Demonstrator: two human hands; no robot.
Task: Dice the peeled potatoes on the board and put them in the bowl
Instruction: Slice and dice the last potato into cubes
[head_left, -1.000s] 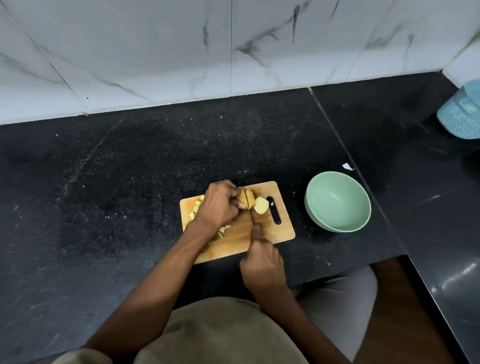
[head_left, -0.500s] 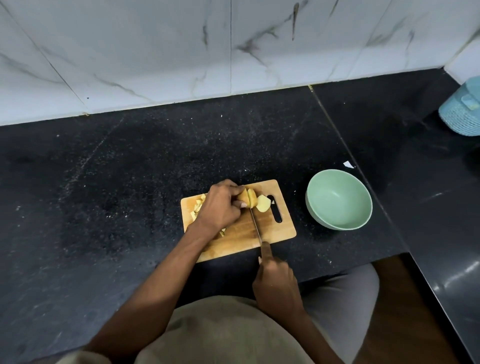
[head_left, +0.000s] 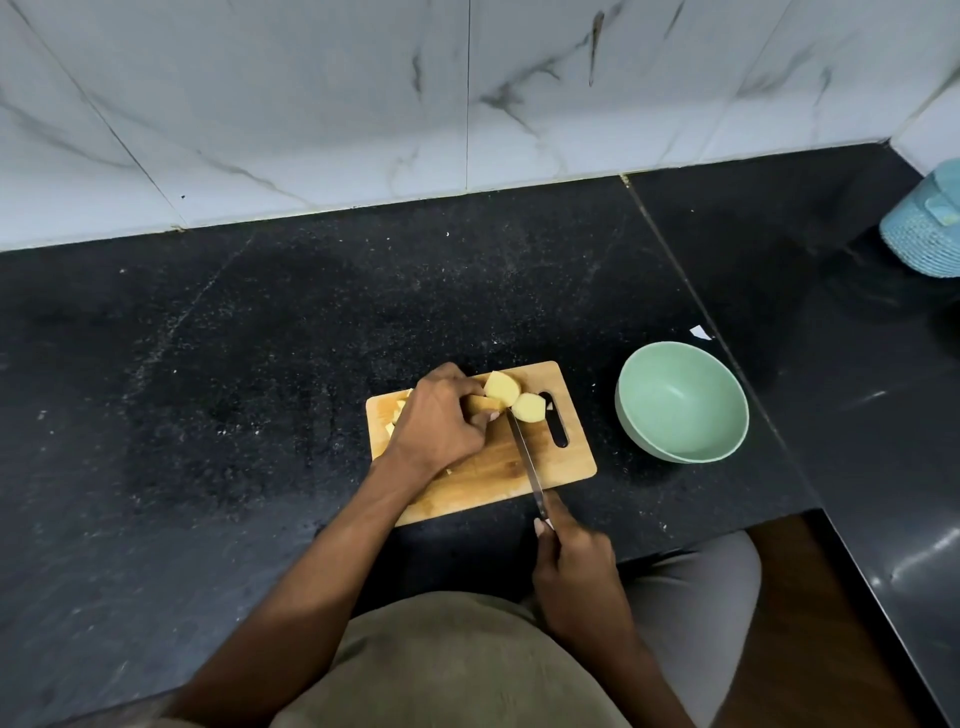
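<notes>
A wooden cutting board lies on the black counter. My left hand grips a peeled potato piece at the board's far side. A second cut piece lies just right of it by the board's handle slot. Small diced bits show at the board's left, mostly hidden by my left hand. My right hand holds a knife by its handle, the blade lying across the board with its tip between the two pieces. The green bowl stands to the right of the board; nothing shows inside it.
A marble-tiled wall runs behind the counter. A light blue woven container sits at the far right. A small white scrap lies behind the bowl. The counter's front edge steps back at the right, over a brown floor.
My right hand has drawn back toward me, pulling the knife through the potato. The cut piece on the right now lies apart from the piece my left hand holds.
</notes>
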